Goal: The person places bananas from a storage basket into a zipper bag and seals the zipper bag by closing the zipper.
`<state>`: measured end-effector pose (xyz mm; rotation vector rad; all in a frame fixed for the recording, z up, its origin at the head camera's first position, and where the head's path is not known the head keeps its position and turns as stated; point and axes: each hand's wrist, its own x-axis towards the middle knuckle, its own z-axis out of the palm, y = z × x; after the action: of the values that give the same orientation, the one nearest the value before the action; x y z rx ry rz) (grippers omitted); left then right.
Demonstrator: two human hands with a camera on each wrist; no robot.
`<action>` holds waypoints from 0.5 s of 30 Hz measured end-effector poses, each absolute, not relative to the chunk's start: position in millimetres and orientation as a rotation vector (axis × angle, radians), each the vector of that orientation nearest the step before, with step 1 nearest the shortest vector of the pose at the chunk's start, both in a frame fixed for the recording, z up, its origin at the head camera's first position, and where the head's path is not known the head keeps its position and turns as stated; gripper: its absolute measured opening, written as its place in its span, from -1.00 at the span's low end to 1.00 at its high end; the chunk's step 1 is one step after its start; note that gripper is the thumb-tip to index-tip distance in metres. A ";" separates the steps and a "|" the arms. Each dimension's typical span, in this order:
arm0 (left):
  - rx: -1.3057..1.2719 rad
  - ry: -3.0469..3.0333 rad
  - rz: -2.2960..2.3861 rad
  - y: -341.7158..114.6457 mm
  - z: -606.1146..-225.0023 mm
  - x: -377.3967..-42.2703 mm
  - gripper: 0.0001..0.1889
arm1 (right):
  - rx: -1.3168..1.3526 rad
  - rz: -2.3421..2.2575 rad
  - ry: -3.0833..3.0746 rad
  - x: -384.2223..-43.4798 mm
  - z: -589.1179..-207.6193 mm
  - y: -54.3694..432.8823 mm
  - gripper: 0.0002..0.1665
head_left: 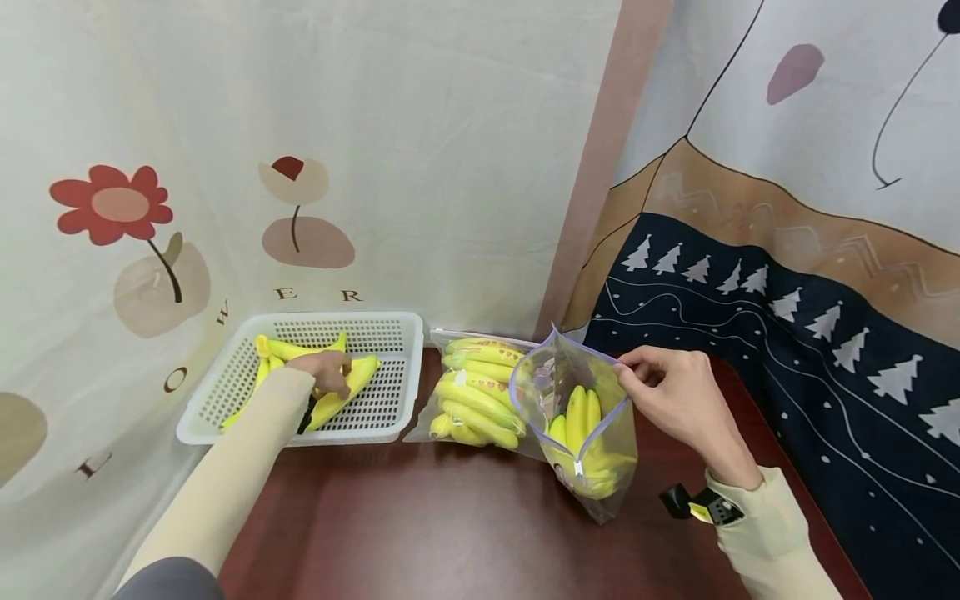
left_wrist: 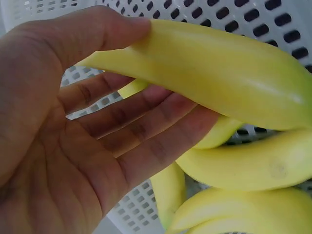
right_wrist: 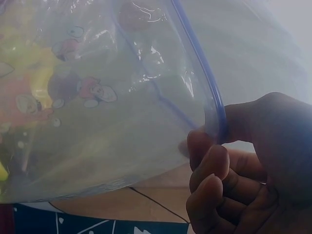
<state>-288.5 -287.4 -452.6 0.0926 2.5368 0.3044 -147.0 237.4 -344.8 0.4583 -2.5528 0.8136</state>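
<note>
Over the white perforated basket (head_left: 411,333), my left hand (head_left: 324,372) pinches a yellow banana (left_wrist: 229,73) between thumb and fingertips, as the left wrist view shows. More bananas (left_wrist: 243,165) lie beneath it in the basket. My right hand (head_left: 675,396) grips the purple zip rim of a clear zip bag (head_left: 626,467), thumb and fingers pinching the edge in the right wrist view. The bag's mouth gapes open, and several bananas (head_left: 581,421) are inside it. A white slider sits at the front of its rim.
Between the basket and the open bag lies another clear zip bag (head_left: 480,392) full of bananas. All stand on a dark red-brown table (head_left: 420,517). A printed curtain (head_left: 450,167) hangs right behind, and a navy one with trees covers the right side.
</note>
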 end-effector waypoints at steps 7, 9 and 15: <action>0.099 2.542 0.464 -287.8 -451.0 -287.4 -0.41 | 0.445 0.814 -2.542 -149.2 -346.1 239.9 -0.90; 0.118 2.548 0.511 -287.0 -449.1 -286.5 -0.38 | 0.438 0.820 -2.538 -149.7 -346.5 241.1 -0.90; 0.130 2.550 0.693 -285.9 -440.9 -281.9 -0.30 | 0.412 0.853 -2.543 -151.4 -347.1 244.0 -0.90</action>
<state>-281.9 -285.9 -440.9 0.1304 2.5502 0.6933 -151.4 244.0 -347.1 0.4123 -2.5427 0.8533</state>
